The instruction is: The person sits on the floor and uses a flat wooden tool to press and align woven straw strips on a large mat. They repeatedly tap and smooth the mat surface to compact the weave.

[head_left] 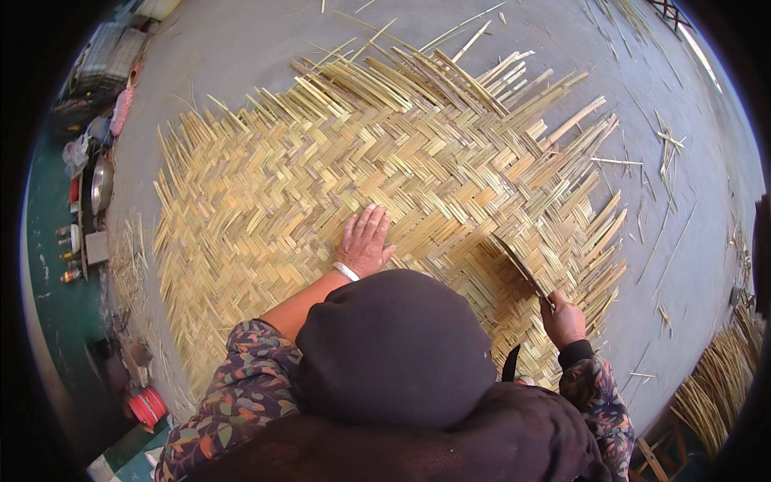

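A large woven mat of split reed strips in a herringbone pattern lies on the floor. Loose strip ends stick out unevenly along its far and right edges. My left hand rests flat on the middle of the mat, fingers stretched out, a white bracelet at the wrist. On the right, my right hand is closed round the handle of a knife. Its long, dark, slightly curved blade points forward and left over the weave. From this angle I cannot tell whether the blade touches the strips.
Cut strips lie scattered on the grey floor to the right. A reed bundle is at the lower right. Along the left are a metal basin, small bottles and a red round container. A dark cap covers the near middle.
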### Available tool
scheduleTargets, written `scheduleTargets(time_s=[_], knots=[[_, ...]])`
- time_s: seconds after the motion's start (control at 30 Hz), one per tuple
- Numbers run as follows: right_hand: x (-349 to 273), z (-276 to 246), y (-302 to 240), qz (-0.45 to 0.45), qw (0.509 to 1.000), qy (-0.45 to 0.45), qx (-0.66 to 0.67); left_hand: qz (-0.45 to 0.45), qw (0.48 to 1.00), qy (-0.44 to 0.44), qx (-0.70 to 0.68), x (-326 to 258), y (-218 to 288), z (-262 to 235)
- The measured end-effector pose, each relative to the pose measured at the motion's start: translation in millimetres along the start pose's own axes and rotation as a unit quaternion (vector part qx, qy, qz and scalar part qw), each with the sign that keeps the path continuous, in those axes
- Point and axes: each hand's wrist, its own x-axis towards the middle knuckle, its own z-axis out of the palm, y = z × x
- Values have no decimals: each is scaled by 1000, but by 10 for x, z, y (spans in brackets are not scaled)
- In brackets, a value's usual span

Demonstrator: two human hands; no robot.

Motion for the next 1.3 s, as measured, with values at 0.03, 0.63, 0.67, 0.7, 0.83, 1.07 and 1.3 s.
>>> scheduleTargets(time_s=[0.03,0.63,0.67,0.7,0.83,1.07,1.3], knots=[[0,0,-3,1,1000,0,1,10,1000,7,5,-8,-15,28],[-72,-62,-73,-9,995,-96,14,13,998,62,-16,73,-55,67],[-77,-63,-76,-8,993,-120,16,9,998,63,-25,81,-75,63],[-91,-70,-77,-22,990,-135,21,0,998,56,-35,94,-88,52],[-94,-141,-96,5,983,-181,16,-19,996,78,-34,286,-253,-37],[-12,-527,-221,-85,987,-117,-69,-21,995,97,-12,979,-660,-109],[119,-1008,-456,-138,974,-99,-149,74,993,90,12,1661,-666,16]])
